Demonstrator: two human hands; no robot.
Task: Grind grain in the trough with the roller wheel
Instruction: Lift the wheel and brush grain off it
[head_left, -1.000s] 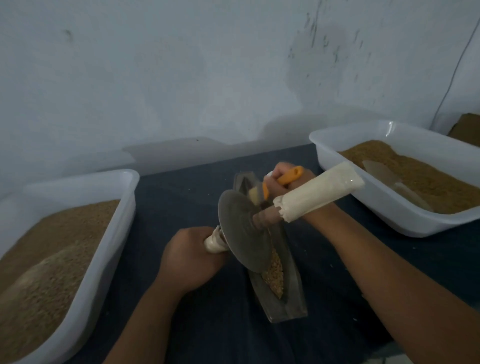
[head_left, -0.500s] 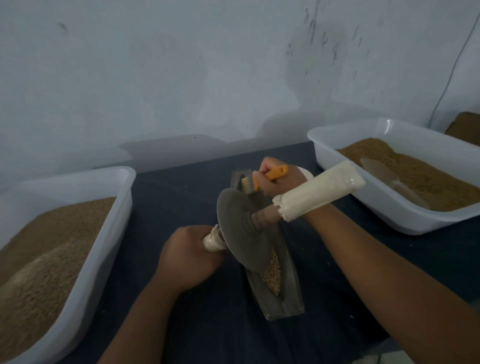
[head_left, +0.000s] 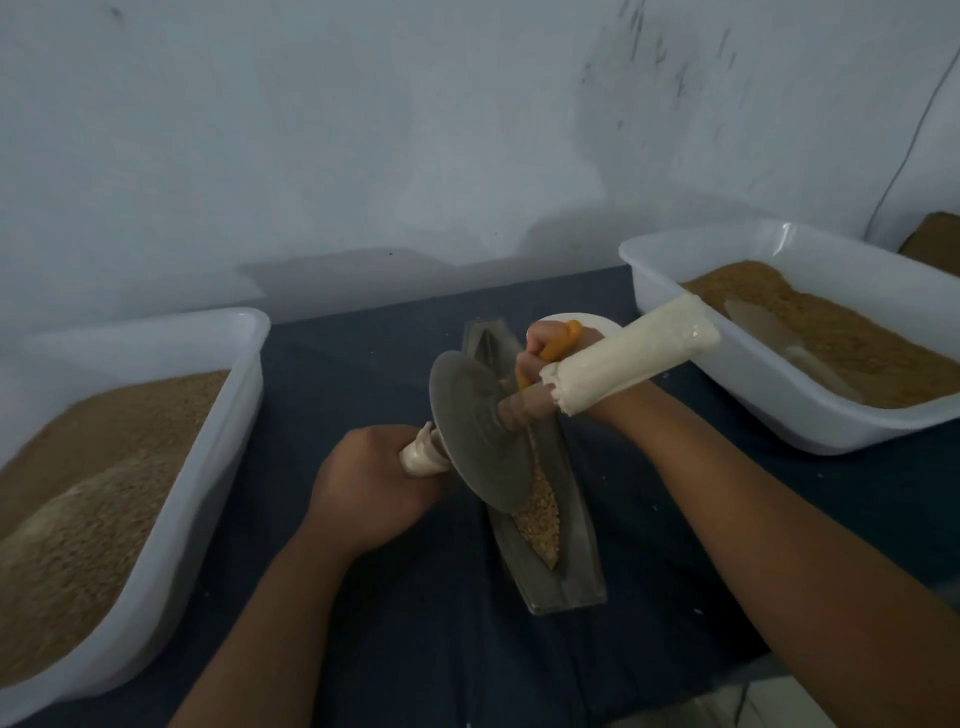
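A narrow grey metal trough (head_left: 576, 561) lies lengthwise on the dark blue table, with tan grain (head_left: 540, 519) piled in its near half. A grey roller wheel (head_left: 480, 436) stands tilted in the trough on a wooden axle. My left hand (head_left: 369, 486) grips the cloth-wrapped left handle (head_left: 423, 460). The white-wrapped right handle (head_left: 631, 358) sticks up to the right with no hand on it. Behind it, over the trough's far end, my right hand (head_left: 548, 345) grips an orange-handled tool (head_left: 558, 345) whose working end is hidden.
A white tub (head_left: 228, 415) of grain stands at the left. Another white tub (head_left: 779, 415) of finer brown meal holds a scoop (head_left: 779, 343) at the right. A white dish (head_left: 587, 322) sits behind my right hand. A pale wall closes the back.
My right hand with the orange tool has shifted slightly left and nearer along the trough's far end. The wheel and my left hand have stayed almost in place.
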